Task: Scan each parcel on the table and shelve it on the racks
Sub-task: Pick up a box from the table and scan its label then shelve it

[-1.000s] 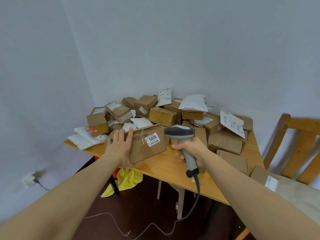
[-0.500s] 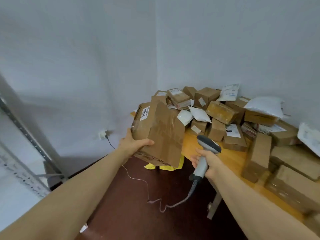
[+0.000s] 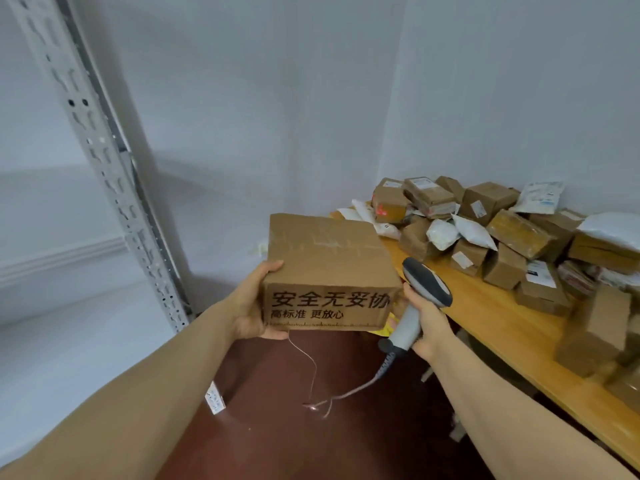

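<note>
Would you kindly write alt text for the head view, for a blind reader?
A person's left hand holds a brown cardboard box with black printed characters; the right hand grips a grey barcode scanner. Parcels lie heaped on the wooden table at right.

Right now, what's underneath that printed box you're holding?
The left hand grips the printed box at its left side, reaching under the bottom edge. Below are dark red floor and a thin cord. The box's underside itself is hidden.
</note>
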A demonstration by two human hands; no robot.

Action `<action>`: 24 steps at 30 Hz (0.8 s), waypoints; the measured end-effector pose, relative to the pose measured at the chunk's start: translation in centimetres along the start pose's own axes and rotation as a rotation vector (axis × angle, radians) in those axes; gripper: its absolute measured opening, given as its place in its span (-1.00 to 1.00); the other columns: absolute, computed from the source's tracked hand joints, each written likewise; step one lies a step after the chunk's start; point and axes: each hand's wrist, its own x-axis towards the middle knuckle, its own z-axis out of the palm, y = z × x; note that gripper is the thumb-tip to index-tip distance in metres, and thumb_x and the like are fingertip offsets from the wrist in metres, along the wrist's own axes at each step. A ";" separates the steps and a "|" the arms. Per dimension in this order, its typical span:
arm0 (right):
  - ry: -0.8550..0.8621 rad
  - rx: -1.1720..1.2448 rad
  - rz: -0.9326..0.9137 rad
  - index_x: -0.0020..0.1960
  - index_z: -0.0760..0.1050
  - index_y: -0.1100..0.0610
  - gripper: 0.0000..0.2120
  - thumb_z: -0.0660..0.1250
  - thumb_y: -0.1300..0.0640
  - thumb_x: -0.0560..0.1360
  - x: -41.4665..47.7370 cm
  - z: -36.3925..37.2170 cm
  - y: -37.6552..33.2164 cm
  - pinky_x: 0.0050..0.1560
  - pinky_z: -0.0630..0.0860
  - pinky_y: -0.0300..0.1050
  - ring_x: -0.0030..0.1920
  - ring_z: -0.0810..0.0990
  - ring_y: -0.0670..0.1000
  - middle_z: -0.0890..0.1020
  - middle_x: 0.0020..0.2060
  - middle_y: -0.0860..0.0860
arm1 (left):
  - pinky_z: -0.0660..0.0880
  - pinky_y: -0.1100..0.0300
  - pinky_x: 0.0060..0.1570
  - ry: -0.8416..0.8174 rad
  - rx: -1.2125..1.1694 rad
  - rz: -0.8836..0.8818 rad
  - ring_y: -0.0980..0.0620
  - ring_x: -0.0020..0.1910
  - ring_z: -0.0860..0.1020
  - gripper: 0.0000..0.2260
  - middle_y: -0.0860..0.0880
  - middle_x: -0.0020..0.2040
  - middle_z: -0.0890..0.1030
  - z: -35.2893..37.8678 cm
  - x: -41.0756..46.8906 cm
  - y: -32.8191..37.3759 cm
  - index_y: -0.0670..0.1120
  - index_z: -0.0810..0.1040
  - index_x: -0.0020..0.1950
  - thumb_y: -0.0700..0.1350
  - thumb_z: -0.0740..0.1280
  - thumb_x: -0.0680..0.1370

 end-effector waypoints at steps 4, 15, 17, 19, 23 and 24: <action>0.049 -0.059 -0.105 0.26 0.55 0.10 -0.59 0.45 0.03 0.45 -1.7 0.2 -0.4 0.04 0.57 0.13 0.16 0.59 0.12 0.63 0.16 0.09 | 0.04 -0.43 0.35 -0.008 0.100 -0.045 -0.22 0.22 0.44 -0.26 -0.17 0.15 0.58 -0.4 0.1 -0.1 -0.01 0.55 0.15 0.55 0.07 0.34; 0.057 -0.048 -0.142 0.11 0.60 0.20 -0.73 0.46 0.12 0.45 -3.9 0.7 -3.0 0.14 0.55 0.21 0.07 0.64 0.22 0.66 0.04 0.19 | 0.47 0.23 -0.06 -0.220 0.334 0.340 0.05 0.15 0.58 -0.51 0.03 0.14 0.65 1.7 -0.7 2.0 0.05 0.52 0.23 -0.07 0.50 0.32; 0.011 -0.049 -0.161 0.13 0.60 0.20 -0.72 0.45 0.14 0.44 -4.1 0.6 -3.2 0.15 0.54 0.23 0.07 0.64 0.21 0.67 0.04 0.19 | 0.49 0.24 -0.04 -0.206 0.365 0.361 0.02 0.16 0.58 -0.44 0.01 0.15 0.64 1.5 0.0 2.2 0.02 0.47 0.31 -0.27 0.47 0.34; -0.051 -0.076 -0.209 0.06 0.59 0.19 -0.79 0.45 0.24 0.43 -4.7 0.7 -3.4 0.12 0.55 0.21 0.03 0.65 0.19 0.68 -0.02 0.17 | 0.46 0.26 -0.04 -0.142 0.359 0.389 0.02 0.19 0.54 -0.44 0.01 0.18 0.61 1.4 0.2 2.6 0.01 0.43 0.36 -0.36 0.42 0.43; -0.001 -0.259 -0.365 -0.06 0.56 0.19 -0.72 0.46 0.47 0.33 -5.0 1.7 -3.9 -0.02 0.60 0.11 -0.05 0.65 0.16 0.67 -0.09 0.15 | 0.46 0.32 -0.10 -0.068 0.386 0.465 0.15 0.09 0.54 -0.52 0.08 0.17 0.58 1.4 0.5 3.6 0.06 0.41 0.39 -0.15 0.43 0.50; 0.040 -0.269 -0.394 -0.08 0.55 0.18 -0.71 0.48 0.47 0.31 -4.8 1.8 -3.9 0.00 0.60 0.14 -0.04 0.65 0.18 0.67 -0.09 0.15 | 0.46 0.33 -0.13 -0.048 0.387 0.492 0.17 0.06 0.54 -0.55 0.10 0.15 0.58 1.5 0.4 3.8 0.07 0.43 0.38 -0.08 0.43 0.50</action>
